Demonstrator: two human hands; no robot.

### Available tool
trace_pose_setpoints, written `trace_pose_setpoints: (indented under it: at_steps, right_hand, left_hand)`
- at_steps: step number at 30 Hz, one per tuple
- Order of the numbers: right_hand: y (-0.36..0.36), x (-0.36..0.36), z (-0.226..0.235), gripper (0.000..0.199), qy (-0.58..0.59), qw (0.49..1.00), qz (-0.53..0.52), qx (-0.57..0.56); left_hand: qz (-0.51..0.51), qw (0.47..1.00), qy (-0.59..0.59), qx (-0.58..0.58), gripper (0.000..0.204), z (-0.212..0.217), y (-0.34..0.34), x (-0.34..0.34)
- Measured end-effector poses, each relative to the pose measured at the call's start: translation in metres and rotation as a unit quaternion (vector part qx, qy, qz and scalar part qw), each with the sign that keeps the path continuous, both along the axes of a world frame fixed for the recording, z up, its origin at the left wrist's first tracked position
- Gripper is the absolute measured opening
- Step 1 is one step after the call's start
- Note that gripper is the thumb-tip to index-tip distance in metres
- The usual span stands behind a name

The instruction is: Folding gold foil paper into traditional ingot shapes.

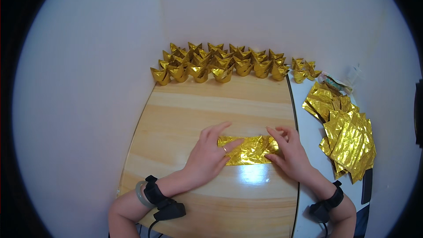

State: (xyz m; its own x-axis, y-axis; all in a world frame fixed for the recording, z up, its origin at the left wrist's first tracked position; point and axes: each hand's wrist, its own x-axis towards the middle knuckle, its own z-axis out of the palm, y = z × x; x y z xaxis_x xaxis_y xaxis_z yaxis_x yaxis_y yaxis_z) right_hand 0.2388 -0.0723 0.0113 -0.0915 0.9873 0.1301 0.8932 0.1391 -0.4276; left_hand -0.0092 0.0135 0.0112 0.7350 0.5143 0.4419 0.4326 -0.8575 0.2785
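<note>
Gold foil strip | long axis left-right | left hand, right hand: fingers apart at its ends

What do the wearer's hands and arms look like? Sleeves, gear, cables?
No sleeves or gloves in view. Left hand: gold-coloured ring; at the wrist, grey-green bangle, black strap, boxy black module, thin black cable. Right hand: second strap, second module, second cable, all black.

The left hand partly covers the left end of the gold foil strip; front foil ingots partly hide those behind; the lower edge cuts both arms.
</note>
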Motion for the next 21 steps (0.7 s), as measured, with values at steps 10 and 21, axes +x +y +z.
trace_pose_setpoints:
  at_steps: [10, 21]
  right_hand:
    - [-0.013, -0.014, 0.001, 0.091, -0.140, 0.967, 0.209, -0.031]
    - [-0.014, -0.017, 0.005, 0.098, -0.188, 0.963, 0.189, -0.036]
  left_hand:
    - [-0.219, 0.954, 0.160, -0.128, 0.053, -0.018, 0.005, -0.003]
    - [-0.232, 0.954, 0.168, -0.090, 0.053, -0.015, 0.005, -0.002]
